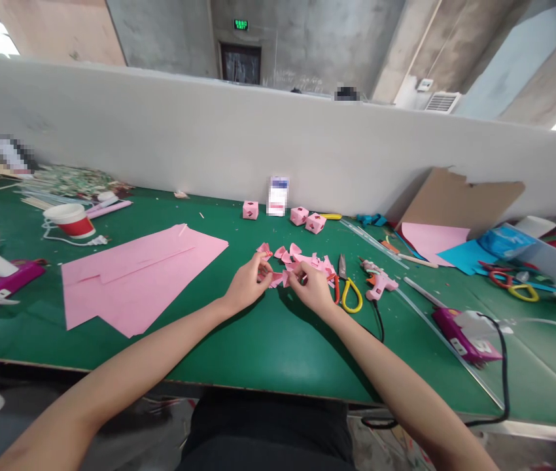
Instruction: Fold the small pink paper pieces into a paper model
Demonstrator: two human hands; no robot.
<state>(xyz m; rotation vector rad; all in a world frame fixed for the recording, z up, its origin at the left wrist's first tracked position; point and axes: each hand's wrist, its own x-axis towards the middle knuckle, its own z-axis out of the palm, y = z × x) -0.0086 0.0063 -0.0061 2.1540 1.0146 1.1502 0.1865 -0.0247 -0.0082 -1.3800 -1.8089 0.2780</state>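
green table (258,340): left hand (246,284) and right hand (313,288) both pinch one folded pink paper piece (278,279).

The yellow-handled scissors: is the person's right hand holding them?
No, the scissors lie on the green table beside the right hand, which pinches a pink paper piece.
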